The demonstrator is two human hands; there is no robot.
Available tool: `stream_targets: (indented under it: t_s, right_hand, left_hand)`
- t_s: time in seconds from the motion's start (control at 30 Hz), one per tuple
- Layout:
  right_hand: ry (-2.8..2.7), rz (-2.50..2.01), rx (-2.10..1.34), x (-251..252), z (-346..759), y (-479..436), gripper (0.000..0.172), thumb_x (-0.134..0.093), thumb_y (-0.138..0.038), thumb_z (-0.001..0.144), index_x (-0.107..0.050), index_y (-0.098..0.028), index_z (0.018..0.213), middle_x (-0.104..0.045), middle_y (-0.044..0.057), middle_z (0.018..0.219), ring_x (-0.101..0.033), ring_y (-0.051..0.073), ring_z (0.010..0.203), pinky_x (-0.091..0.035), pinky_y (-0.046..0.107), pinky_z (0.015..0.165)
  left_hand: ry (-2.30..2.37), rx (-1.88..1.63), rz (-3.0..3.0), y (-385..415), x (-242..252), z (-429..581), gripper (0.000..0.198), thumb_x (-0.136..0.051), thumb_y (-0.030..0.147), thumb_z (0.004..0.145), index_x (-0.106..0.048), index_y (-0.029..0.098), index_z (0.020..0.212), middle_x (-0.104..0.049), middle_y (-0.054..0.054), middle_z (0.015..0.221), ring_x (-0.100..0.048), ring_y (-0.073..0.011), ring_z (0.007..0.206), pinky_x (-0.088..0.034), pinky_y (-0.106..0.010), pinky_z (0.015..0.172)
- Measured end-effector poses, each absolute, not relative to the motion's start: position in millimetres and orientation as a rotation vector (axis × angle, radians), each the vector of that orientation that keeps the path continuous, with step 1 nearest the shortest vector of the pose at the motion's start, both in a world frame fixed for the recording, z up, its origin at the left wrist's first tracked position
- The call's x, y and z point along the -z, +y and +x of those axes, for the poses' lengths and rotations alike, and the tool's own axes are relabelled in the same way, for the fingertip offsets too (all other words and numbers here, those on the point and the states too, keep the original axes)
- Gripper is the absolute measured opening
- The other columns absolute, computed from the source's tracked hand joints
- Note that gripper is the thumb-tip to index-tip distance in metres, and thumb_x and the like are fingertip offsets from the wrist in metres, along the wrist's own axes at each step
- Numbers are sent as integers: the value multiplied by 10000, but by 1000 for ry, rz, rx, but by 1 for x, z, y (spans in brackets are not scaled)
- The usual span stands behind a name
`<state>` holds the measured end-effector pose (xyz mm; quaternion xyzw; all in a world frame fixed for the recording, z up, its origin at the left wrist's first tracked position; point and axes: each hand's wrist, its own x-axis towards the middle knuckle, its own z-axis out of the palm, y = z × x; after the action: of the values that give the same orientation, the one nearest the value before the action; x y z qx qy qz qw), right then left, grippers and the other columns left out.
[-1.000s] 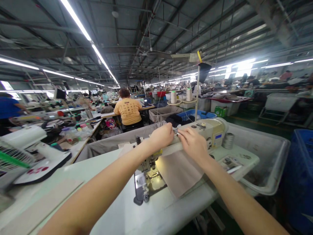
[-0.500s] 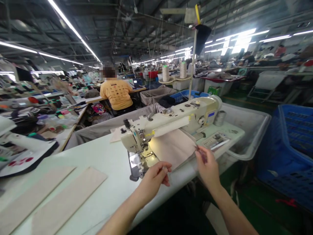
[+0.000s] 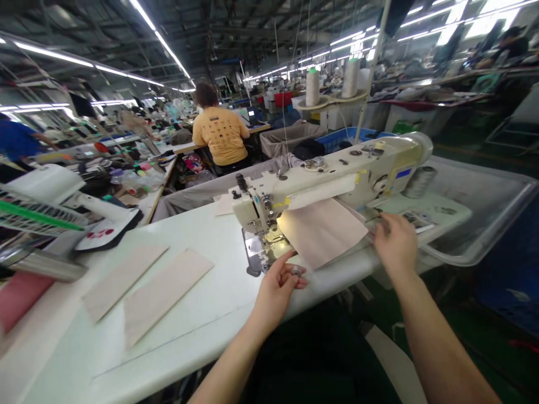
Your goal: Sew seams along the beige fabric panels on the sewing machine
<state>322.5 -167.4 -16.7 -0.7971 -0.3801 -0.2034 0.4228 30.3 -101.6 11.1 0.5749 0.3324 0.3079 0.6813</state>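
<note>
My left hand (image 3: 278,283) is in front of the needle area, its fingers curled around a small round silver piece that looks like a metal bobbin (image 3: 297,271). To the right, my right hand (image 3: 396,244) is closed beside the cloth's right corner; what its fingers pinch is blurred and partly hidden. Between the hands, a beige cloth panel (image 3: 326,230) lies under the arm of the sewing machine (image 3: 328,171). The machine's lamp lights the needle plate (image 3: 275,238), just beyond my left fingers.
Two beige strips (image 3: 166,297) lie on the white table (image 3: 202,331) at left. A grey thread cone (image 3: 420,182) stands behind the machine's right end. A plastic bin (image 3: 484,224) is at right. Ahead sits a person in a yellow shirt (image 3: 221,134).
The view has shifted, so the machine appears further right. My left hand has turned, showing the silver piece. My right hand has moved away from the cloth's edge toward the tray of tools.
</note>
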Motion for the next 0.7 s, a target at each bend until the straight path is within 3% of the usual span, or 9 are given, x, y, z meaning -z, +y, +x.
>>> stream_targets:
  t_s: [0.07, 0.17, 0.23, 0.3, 0.47, 0.6, 0.7]
  right_hand:
    - [-951, -1781, 530, -2, 293, -174, 237, -551, -336, 917, -714, -187, 1004, -699, 133, 1004, -627, 286, 994, -487, 470, 936]
    - [-1386, -1537, 107, -24, 233, -182, 182, -581, -342, 941, -696, -235, 1032, -693, 81, 1046, -652, 217, 882, -542, 361, 812]
    - [-1629, -1425, -107, -28, 197, -183, 186, -585, -315, 951, -670, -238, 1097, -679, 89, 1126, -659, 219, 954, -548, 346, 838]
    - [-1675, -1374, -164, -23, 172, -181, 151, -515, -270, 988, -656, -227, 1023, -689, 88, 1041, -660, 223, 963, -543, 358, 862]
    - [-1466, -1409, -378, 5, 151, -174, 196, -473, -363, 995, -596, -218, 945, -692, 90, 933, -678, 226, 856, -565, 365, 768]
    - [-1123, -1452, -702, 20, 147, -170, 329, -509, -529, 954, -576, -206, 965, -668, 33, 709, -643, 184, 599, -564, 322, 590]
    - [-867, -1366, -842, 22, 147, -163, 453, -609, -640, 855, -585, -197, 947, -674, 23, 681, -652, 179, 572, -588, 335, 592]
  left_hand:
    - [745, -727, 1329, -104, -9, 27, 598, -648, 200, 815, -526, 167, 1400, -693, -70, 970, -689, -153, 741, -582, -331, 779]
    - [714, -759, 1423, -110, -9, 24, 585, -611, 196, 846, -502, 178, 1421, -676, -69, 998, -677, -149, 759, -572, -319, 784]
    - [701, -762, 1484, -115, -10, 22, 562, -590, 199, 872, -500, 191, 1426, -674, -66, 1002, -660, -149, 770, -561, -308, 786]
    - [708, -764, 1513, -119, -9, 18, 544, -580, 211, 891, -498, 200, 1429, -679, -68, 1012, -647, -151, 774, -554, -300, 780]
    - [816, -768, 1643, -118, -2, 1, 546, -541, 199, 916, -457, 206, 1456, -682, -102, 1088, -667, -189, 845, -566, -330, 780]
    - [1056, -864, 2175, -94, 2, -12, 502, -558, 119, 884, -556, 233, 1374, -569, -138, 1335, -571, -278, 1165, -494, -469, 999]
    - [1141, -737, 2327, -72, 6, -11, 343, -590, 88, 855, -687, 206, 1162, -630, -124, 1178, -579, -291, 1128, -476, -499, 1017]
